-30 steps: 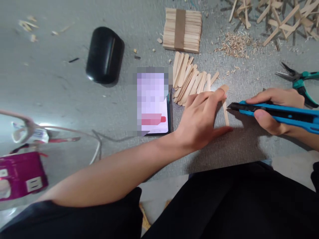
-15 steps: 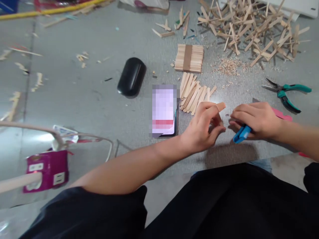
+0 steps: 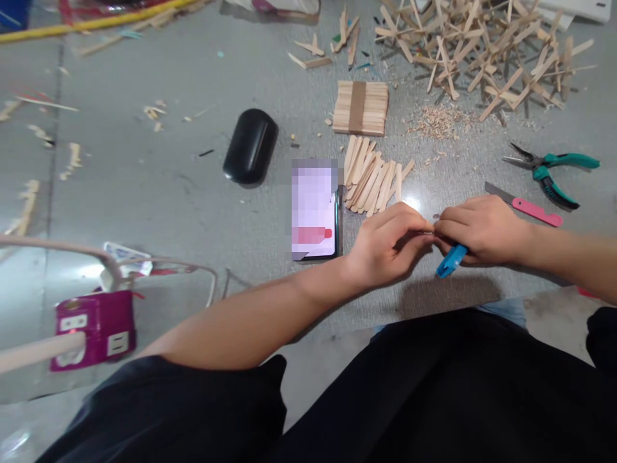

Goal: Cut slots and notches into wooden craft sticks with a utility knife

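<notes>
My left hand (image 3: pixel 390 247) is closed in a pinch on a thin wooden stick (image 3: pixel 426 226), of which only the tip shows between the fingers. My right hand (image 3: pixel 479 230) meets it fingertip to fingertip and is closed around a blue utility knife (image 3: pixel 450 260), whose end pokes out below the palm. Both hands hover just above the grey floor, in front of my black-trousered legs. Loose flat wooden sticks (image 3: pixel 373 180) lie fanned out just beyond the left hand.
A phone (image 3: pixel 314 209) lies left of the loose sticks, a black case (image 3: pixel 250 146) further left. A banded stick bundle (image 3: pixel 360 107), wood shavings (image 3: pixel 441 122), a heap of stick crosses (image 3: pixel 482 45), green pliers (image 3: pixel 554 168), a pink cutter (image 3: pixel 527 206) and a magenta power strip (image 3: pixel 94 328) surround me.
A second ago the left hand pressed a stick flat while the knife tip touched it. Now the stick is lifted, the knife is tucked into the right palm and the fingertips have met.
</notes>
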Demonstrator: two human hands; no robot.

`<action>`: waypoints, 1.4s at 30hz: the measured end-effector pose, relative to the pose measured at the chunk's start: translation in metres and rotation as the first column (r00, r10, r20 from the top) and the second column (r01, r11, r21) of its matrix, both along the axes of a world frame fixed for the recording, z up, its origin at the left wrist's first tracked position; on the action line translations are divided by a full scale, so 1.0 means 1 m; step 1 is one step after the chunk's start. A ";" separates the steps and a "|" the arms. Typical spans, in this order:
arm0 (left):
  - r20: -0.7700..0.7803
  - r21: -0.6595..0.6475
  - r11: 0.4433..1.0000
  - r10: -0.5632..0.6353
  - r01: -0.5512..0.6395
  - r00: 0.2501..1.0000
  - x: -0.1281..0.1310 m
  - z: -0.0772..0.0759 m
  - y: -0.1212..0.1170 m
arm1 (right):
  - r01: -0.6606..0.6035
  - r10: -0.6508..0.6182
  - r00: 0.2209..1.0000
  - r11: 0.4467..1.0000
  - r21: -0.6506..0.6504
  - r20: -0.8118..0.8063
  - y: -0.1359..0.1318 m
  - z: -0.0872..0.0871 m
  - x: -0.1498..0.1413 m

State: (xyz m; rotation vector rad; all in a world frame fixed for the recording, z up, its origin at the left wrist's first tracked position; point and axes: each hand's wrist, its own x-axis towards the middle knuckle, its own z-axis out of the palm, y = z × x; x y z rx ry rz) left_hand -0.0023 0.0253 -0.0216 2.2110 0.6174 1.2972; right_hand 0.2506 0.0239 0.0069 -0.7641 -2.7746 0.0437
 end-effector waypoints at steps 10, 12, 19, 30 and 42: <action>-0.064 -0.072 0.996 0.052 -0.056 0.997 -0.003 0.001 0.000 | -0.016 0.019 0.999 0.999 -0.052 0.051 0.002 0.004 0.010; -0.131 -0.072 0.995 0.060 -0.070 0.990 -0.004 0.002 -0.001 | 0.001 0.002 0.999 0.998 -0.060 0.053 0.002 0.006 0.012; -0.094 -0.247 0.948 0.184 -0.202 0.978 -0.003 0.005 -0.006 | -0.020 0.044 0.988 0.986 -0.167 0.145 -0.024 0.011 -0.016; -0.360 0.074 0.984 0.180 -0.164 0.916 -0.004 0.008 -0.007 | 0.179 -0.098 0.957 0.940 -0.290 0.272 -0.014 0.016 -0.003; -0.631 0.302 0.951 0.145 0.069 0.762 -0.002 0.004 -0.012 | 0.022 -0.029 0.999 0.961 -0.275 -0.021 0.004 0.008 0.028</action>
